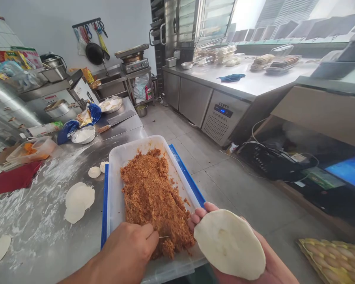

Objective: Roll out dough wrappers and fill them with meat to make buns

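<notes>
My right hand lies palm up at the bottom right, cupping a flat round of white dough. My left hand is closed on a thin metal utensil whose tip pokes into the brown shredded filling. The filling is heaped in a white plastic tray that sits on a blue lid at the edge of the floured steel table. Flattened dough rounds and small dough balls lie on the table left of the tray.
A cleaver, a bowl of flour, blue bags and containers crowd the table's far end. A steel counter with trays and an oven rack stand across the tiled aisle. An egg tray sits at the bottom right.
</notes>
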A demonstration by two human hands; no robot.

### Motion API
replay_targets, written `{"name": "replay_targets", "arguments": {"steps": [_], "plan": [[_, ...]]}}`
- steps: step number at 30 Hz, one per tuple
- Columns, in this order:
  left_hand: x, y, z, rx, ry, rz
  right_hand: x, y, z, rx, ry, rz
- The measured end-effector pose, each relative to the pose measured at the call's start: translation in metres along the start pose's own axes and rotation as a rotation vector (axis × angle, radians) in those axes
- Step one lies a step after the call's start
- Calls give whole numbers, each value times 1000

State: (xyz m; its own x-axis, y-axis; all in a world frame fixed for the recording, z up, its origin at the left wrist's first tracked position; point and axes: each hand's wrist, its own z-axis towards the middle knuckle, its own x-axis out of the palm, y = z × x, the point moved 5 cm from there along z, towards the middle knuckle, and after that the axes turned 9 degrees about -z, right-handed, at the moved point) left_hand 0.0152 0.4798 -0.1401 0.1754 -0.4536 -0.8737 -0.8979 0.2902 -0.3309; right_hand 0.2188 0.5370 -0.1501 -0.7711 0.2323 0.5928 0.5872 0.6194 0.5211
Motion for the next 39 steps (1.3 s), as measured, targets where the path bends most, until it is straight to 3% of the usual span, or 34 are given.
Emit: {"name": "replay_targets", "arguments": {"steps": [4, 10, 17, 19, 23, 27, 30, 35, 39], "plan": [[-5, 0, 5, -123, 85, -146, 0, -4, 7, 41, 37, 10], [-17, 5, 4, -128, 6, -496, 6, 2, -1, -8, 81, -31], [-34, 8, 0, -179, -40, -699, 7, 3, -5, -21, 58, -52], [-30, 7, 0, -178, -84, -618, 8, 4, -5, -26, 60, -50], [-7, 3, 0, -70, -164, -170, 9, 7, -7, -44, 65, -32], [13, 2, 2, 10, -90, -8, 8, 6, -7, -22, 63, -37], [9, 3, 0, -19, -24, 19, 5, 4, -6, -1, 35, -24], [-9, -5, -1, -9, -39, 126, 5, 3, -4, 9, 11, -9], [-8, -13, 8, 17, 34, 136, 5, 3, -6, 4, -8, -17]]}}
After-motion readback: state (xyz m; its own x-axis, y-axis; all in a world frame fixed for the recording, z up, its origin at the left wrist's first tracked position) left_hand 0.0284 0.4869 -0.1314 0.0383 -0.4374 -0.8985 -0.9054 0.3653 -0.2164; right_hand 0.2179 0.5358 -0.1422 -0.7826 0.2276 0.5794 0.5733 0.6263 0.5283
